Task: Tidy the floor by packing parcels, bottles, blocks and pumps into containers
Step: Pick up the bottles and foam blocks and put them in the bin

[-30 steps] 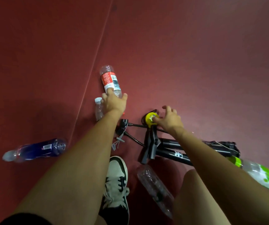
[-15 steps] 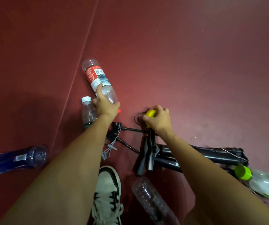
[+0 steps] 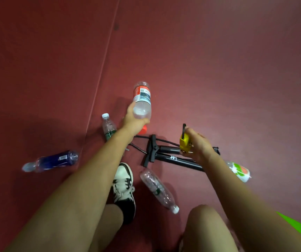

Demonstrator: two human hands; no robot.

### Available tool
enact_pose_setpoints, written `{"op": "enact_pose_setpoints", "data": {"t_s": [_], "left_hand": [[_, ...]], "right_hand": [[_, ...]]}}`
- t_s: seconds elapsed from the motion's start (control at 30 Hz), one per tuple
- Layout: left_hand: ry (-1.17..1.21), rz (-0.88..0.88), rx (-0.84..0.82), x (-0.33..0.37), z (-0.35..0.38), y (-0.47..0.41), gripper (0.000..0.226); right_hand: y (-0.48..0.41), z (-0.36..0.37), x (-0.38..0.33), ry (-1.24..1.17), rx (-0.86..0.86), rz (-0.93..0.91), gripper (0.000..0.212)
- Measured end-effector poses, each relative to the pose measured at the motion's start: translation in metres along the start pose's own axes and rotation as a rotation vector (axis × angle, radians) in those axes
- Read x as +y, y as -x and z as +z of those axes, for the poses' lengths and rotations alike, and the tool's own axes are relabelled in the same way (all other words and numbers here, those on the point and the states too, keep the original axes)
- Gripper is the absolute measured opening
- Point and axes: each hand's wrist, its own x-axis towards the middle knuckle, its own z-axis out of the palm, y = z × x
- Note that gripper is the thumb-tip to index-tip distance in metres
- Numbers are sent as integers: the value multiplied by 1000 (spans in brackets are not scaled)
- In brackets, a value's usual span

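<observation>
My left hand (image 3: 134, 120) grips a clear bottle with a red label and red cap (image 3: 142, 101), lifted off the red floor with its base pointing away from me. My right hand (image 3: 198, 144) holds a small yellow pump part with a black lever (image 3: 185, 141), raised above a black floor pump (image 3: 173, 155) that lies on its side. A thin black hose (image 3: 161, 140) runs from the yellow part toward the pump's foot.
A small clear bottle with a white cap (image 3: 108, 127) lies left of my left wrist. A blue bottle (image 3: 52, 160) lies far left, a crushed clear bottle (image 3: 157, 190) near my shoe (image 3: 124, 186), a green-and-red labelled bottle (image 3: 239, 170) right. A green object (image 3: 293, 224) shows at the lower right edge.
My left hand has lifted the red-labelled bottle off the floor. My right hand has picked up the yellow pump part and raised it over the black pump.
</observation>
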Motion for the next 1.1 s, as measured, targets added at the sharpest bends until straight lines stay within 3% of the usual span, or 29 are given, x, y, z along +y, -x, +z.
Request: {"op": "enact_pose_setpoints", "data": {"t_s": [0.13, 0.27, 0.5, 0.73, 0.87, 1.1], "left_hand": [[117, -99, -186, 51, -6, 101, 75], [192, -119, -262, 94, -15, 198, 66], [195, -112, -236, 143, -22, 319, 60], [83, -116, -314, 197, -34, 349, 59], [-37, -58, -419, 224, -45, 346, 59], [-278, 98, -507, 262, -75, 345, 56]], "right_hand": [[93, -38, -22, -7, 27, 39, 23], [193, -74, -43, 17, 48, 56, 32], [338, -129, -68, 38, 99, 48, 17], [423, -155, -69, -46, 230, 97, 15], [445, -137, -64, -155, 355, 112, 16], [472, -91, -48, -329, 416, 84, 11]]}}
